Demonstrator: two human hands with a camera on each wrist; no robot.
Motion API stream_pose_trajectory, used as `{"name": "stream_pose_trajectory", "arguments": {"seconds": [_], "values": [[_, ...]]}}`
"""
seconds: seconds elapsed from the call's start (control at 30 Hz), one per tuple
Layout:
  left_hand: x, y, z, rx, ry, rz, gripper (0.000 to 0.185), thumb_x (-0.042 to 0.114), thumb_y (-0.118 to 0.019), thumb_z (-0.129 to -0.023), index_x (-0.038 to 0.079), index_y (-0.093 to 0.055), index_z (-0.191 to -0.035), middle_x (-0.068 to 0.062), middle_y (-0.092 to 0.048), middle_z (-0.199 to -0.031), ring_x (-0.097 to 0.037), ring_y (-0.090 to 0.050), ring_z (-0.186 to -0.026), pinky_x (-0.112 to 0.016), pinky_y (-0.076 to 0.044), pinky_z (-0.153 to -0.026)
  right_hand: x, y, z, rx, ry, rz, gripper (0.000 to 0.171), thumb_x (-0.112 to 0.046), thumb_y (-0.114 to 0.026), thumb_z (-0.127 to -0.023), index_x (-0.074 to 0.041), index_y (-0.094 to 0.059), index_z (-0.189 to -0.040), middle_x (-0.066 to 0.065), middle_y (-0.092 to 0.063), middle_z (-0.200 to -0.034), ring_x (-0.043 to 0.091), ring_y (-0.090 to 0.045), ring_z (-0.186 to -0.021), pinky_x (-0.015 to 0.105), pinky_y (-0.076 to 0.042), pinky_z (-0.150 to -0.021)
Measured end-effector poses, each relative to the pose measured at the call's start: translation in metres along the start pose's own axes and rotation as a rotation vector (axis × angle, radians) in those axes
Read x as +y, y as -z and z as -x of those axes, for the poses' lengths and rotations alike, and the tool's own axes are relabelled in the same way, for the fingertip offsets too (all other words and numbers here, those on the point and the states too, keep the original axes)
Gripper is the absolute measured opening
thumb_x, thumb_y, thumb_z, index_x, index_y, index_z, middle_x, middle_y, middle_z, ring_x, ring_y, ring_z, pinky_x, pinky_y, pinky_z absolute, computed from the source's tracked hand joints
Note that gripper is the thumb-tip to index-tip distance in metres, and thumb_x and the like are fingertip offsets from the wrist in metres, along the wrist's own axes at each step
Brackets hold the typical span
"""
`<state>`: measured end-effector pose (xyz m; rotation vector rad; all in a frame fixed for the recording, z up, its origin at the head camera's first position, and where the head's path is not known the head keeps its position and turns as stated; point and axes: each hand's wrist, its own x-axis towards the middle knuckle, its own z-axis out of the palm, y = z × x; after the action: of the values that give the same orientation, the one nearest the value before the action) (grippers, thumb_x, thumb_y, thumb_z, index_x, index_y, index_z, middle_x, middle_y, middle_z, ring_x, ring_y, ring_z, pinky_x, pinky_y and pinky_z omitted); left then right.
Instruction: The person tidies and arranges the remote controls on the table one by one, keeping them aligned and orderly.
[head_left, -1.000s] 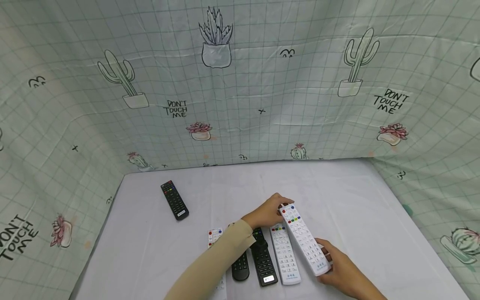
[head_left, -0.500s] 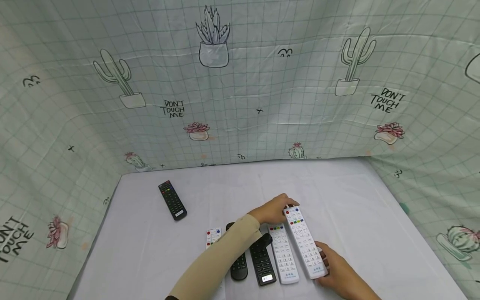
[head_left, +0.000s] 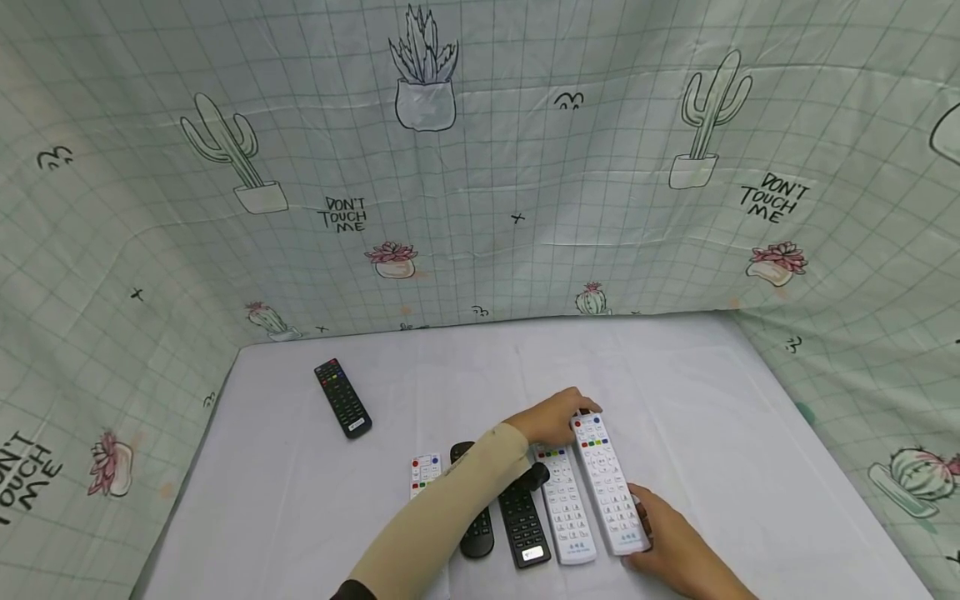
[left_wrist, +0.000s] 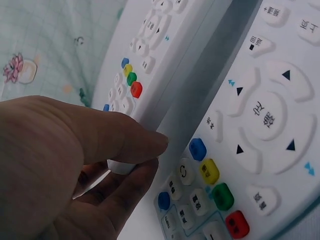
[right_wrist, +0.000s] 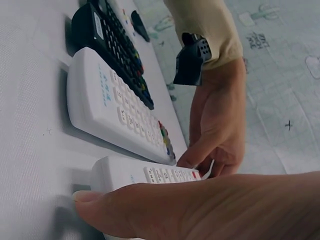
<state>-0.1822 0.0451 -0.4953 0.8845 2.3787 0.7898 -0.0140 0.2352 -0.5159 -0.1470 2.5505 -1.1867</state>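
A white remote control (head_left: pixel 611 492) lies at the right end of a row of remotes, buttons up. My left hand (head_left: pixel 552 417) pinches its far end between thumb and fingers, also seen in the left wrist view (left_wrist: pixel 75 150). At the near end my right hand (head_left: pixel 671 533) holds the right side, its thumb (right_wrist: pixel 130 210) along the edge in the right wrist view. Just left of it, with a narrow gap, is a second white remote (head_left: pixel 570 517). My left forearm and sleeve (head_left: pixel 446 508) partly hide the other remotes.
Left of the white pair lie a black remote (head_left: pixel 525 529), a rounded black remote (head_left: pixel 477 537) and another white remote (head_left: pixel 425 471). One black remote (head_left: pixel 343 398) lies apart at the far left. Patterned cloth (head_left: pixel 480 167) walls the white table (head_left: pixel 285 500) at the back and sides.
The held white remote has come down from a slanted, raised pose and swung more parallel to its white neighbour. Both hands have stayed on it; the left hand shifted slightly right.
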Motion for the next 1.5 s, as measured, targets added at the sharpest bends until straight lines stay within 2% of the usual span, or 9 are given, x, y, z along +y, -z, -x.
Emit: {"name": "stream_pose_trajectory", "arguments": {"seconds": [0.2, 0.37, 0.5, 0.57, 0.73, 1.07, 1.17, 1.3, 1.5], "values": [[-0.001, -0.001, 0.000, -0.013, -0.003, -0.012, 0.065, -0.016, -0.069, -0.090, 0.011, -0.061, -0.149, -0.008, -0.058, -0.134, -0.009, -0.053, -0.105, -0.014, -0.046, -0.088, -0.003, -0.005, -0.001, 0.027, -0.021, 0.021, 0.088, 0.010, -0.089, -0.068, 0.019, -0.045, -0.144, 0.021, -0.065, -0.129, 0.022, -0.063, -0.107, 0.037, -0.057, -0.091], [-0.002, -0.003, -0.001, -0.016, 0.012, -0.026, 0.066, -0.016, -0.071, -0.089, 0.011, -0.061, -0.149, -0.007, -0.059, -0.133, -0.008, -0.054, -0.105, -0.014, -0.047, -0.089, -0.004, -0.007, -0.001, 0.042, 0.013, 0.040, 0.088, 0.011, -0.089, -0.065, 0.019, -0.046, -0.142, 0.024, -0.062, -0.134, 0.026, -0.062, -0.115, 0.042, -0.055, -0.099], [-0.002, -0.004, -0.001, -0.020, 0.016, -0.046, 0.065, -0.014, -0.072, -0.089, 0.011, -0.061, -0.148, -0.007, -0.059, -0.134, -0.007, -0.055, -0.106, -0.014, -0.047, -0.091, -0.005, -0.009, -0.003, 0.042, -0.032, 0.024, 0.090, 0.012, -0.090, -0.065, 0.020, -0.045, -0.143, 0.026, -0.060, -0.135, 0.031, -0.063, -0.118, 0.049, -0.054, -0.101], [-0.003, -0.004, 0.000, -0.023, 0.010, -0.053, 0.065, -0.014, -0.072, -0.089, 0.010, -0.061, -0.148, -0.007, -0.060, -0.134, -0.007, -0.055, -0.106, -0.013, -0.046, -0.092, -0.006, -0.010, -0.004, 0.033, -0.048, 0.009, 0.091, 0.013, -0.090, -0.064, 0.020, -0.045, -0.143, 0.027, -0.061, -0.134, 0.031, -0.064, -0.117, 0.051, -0.054, -0.100], [-0.005, -0.005, -0.001, -0.023, -0.004, -0.069, 0.065, -0.014, -0.073, -0.088, 0.010, -0.062, -0.148, -0.008, -0.060, -0.133, -0.008, -0.054, -0.105, -0.014, -0.046, -0.090, -0.006, -0.012, -0.004, 0.022, -0.029, 0.023, 0.090, 0.015, -0.089, -0.064, 0.021, -0.045, -0.143, 0.023, -0.061, -0.128, 0.023, -0.062, -0.107, 0.040, -0.057, -0.092], [-0.008, -0.008, 0.002, -0.018, 0.013, -0.109, 0.062, -0.010, -0.071, -0.092, 0.012, -0.062, -0.149, -0.006, -0.060, -0.131, -0.009, -0.051, -0.106, -0.015, -0.045, -0.093, -0.011, -0.014, -0.002, 0.037, -0.112, 0.047, 0.091, 0.013, -0.089, -0.067, 0.019, -0.044, -0.145, 0.012, -0.058, -0.111, 0.017, -0.054, -0.093, 0.028, -0.052, -0.078], [-0.009, -0.007, 0.006, -0.007, -0.001, -0.115, 0.059, -0.008, -0.069, -0.094, 0.013, -0.062, -0.149, -0.005, -0.059, -0.133, -0.009, -0.052, -0.110, -0.016, -0.044, -0.098, -0.013, -0.012, -0.002, 0.017, -0.144, 0.063, 0.092, 0.009, -0.091, -0.068, 0.018, -0.043, -0.146, 0.011, -0.057, -0.107, 0.018, -0.054, -0.090, 0.029, -0.052, -0.075], [-0.014, -0.004, 0.013, 0.035, -0.043, -0.100, 0.056, -0.008, -0.066, -0.095, 0.011, -0.062, -0.148, -0.006, -0.059, -0.135, -0.012, -0.054, -0.121, -0.019, -0.044, -0.106, -0.016, -0.004, 0.000, -0.001, -0.164, 0.144, 0.093, 0.001, -0.094, -0.070, 0.016, -0.044, -0.147, 0.009, -0.057, -0.106, 0.018, -0.055, -0.089, 0.033, -0.053, -0.075], [-0.032, 0.007, 0.027, 0.126, -0.081, -0.038, 0.049, -0.005, -0.062, -0.099, 0.008, -0.061, -0.147, -0.009, -0.058, -0.135, -0.019, -0.056, -0.127, -0.026, -0.046, -0.110, -0.026, 0.012, 0.001, 0.058, -0.092, 0.266, 0.092, -0.015, -0.095, -0.074, 0.011, -0.047, -0.148, 0.006, -0.058, -0.113, 0.018, -0.058, -0.095, 0.033, -0.053, -0.074]]}}
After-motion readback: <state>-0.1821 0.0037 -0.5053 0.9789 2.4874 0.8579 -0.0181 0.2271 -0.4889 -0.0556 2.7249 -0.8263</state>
